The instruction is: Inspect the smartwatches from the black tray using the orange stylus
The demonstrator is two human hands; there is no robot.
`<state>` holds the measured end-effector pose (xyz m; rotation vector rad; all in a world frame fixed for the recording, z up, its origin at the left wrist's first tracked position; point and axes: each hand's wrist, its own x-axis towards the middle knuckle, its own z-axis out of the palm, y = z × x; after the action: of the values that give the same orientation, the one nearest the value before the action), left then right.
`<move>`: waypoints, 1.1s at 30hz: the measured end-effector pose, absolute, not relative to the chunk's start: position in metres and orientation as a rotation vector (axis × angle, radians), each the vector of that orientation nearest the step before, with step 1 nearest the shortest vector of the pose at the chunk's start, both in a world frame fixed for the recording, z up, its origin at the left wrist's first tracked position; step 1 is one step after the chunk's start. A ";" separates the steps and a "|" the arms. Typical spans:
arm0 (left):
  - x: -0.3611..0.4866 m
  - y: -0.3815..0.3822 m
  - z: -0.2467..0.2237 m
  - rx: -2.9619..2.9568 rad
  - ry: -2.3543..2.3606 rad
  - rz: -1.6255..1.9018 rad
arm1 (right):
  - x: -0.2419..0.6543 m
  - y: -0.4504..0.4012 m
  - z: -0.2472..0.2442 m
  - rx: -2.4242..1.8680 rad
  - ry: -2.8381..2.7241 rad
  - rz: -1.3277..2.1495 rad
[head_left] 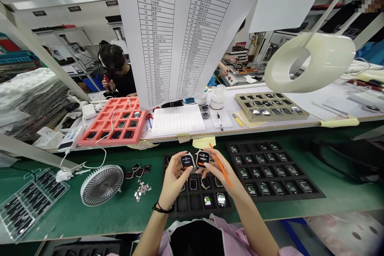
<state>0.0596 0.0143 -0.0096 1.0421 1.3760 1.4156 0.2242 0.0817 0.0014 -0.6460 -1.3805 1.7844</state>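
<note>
Side by side, two smartwatch bodies with lit screens are held up above a black foam tray [195,204]. My left hand [174,180] is closed on the left smartwatch [186,161], its thumb at the lower edge of the screen. In my right hand [223,168] is the other smartwatch [203,157], the thumb low on its screen. A thin orange stick [221,166] also rests between the fingers of that hand. Both screens show small text and a red band at the bottom. More watch bodies sit in the tray below, partly hidden by my hands.
To the right lies another black tray [288,190] of watches. A small fan [102,186], a clear tray [57,190] and loose small parts [142,190] are at left. On the shelf stand a red tray [120,109] and a beige tray [271,118]. A printed sheet [183,48] hangs ahead.
</note>
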 end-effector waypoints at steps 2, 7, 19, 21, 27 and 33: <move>0.060 0.014 -0.010 1.050 1.362 1.407 | 0.224 0.082 0.002 -0.657 -1.402 1.774; 0.061 0.015 -0.013 1.032 1.344 1.441 | 0.225 0.082 0.000 -0.678 -1.414 1.769; 0.063 0.014 -0.005 1.013 1.322 1.449 | 0.221 0.081 -0.005 -0.742 -1.396 1.713; 0.063 0.014 -0.008 1.028 1.299 1.456 | 0.222 0.081 -0.006 -0.733 -1.405 1.718; 0.062 0.015 -0.011 1.035 1.315 1.440 | 0.224 0.084 -0.008 -0.687 -1.434 1.743; 0.064 0.017 -0.007 1.000 1.397 1.442 | 0.222 0.083 -0.008 -0.776 -1.436 1.663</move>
<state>0.0635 0.0166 -0.0075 1.0002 1.3972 1.4423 0.2225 0.0834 -0.0076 -0.7756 -1.4365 1.6635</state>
